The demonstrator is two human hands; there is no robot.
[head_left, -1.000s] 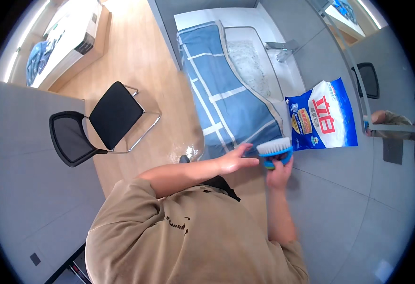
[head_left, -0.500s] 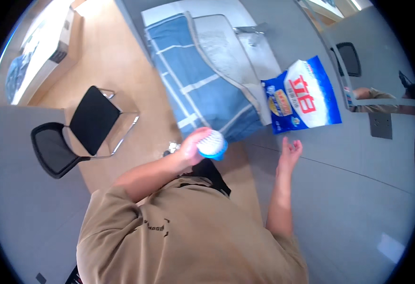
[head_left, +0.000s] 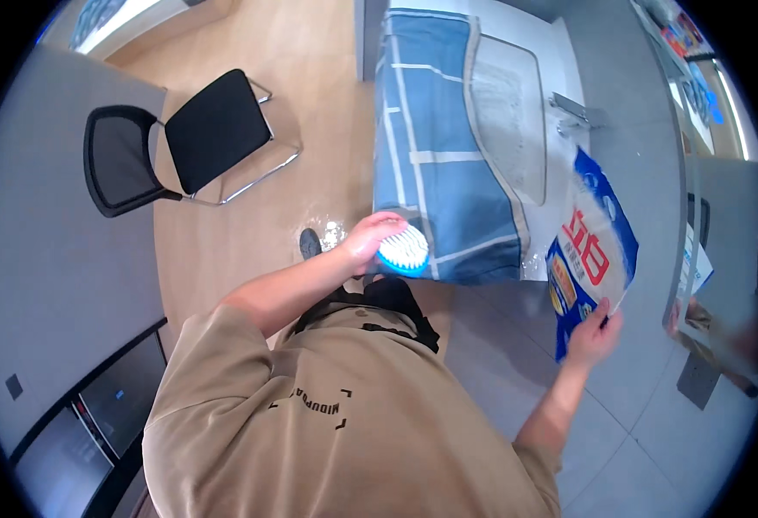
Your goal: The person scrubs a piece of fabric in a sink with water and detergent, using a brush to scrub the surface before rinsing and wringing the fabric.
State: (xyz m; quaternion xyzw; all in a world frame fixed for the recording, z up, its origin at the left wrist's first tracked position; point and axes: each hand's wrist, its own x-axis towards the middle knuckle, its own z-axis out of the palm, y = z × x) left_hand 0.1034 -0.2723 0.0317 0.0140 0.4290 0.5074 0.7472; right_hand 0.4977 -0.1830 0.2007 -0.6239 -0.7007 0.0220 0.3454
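Observation:
My left hand is closed around a scrub brush with a blue body, its white bristles facing up. Just beyond it, a blue cloth with white stripes and a beige border drapes over the front of the white washbasin. At the right, my right hand grips the near edge of a blue and white detergent bag, thumb on its front. The bag is tilted beside the basin's near right corner. Whether its mouth is open I cannot tell.
A chrome faucet stands on the basin's right side. To the left, a black chair with metal legs is on the wooden floor. A mirror lines the right wall, with a socket plate nearby.
My right hand, open below the bag before, has closed on its edge, and the bag has tilted. My left hand still holds the brush. The whole view has turned.

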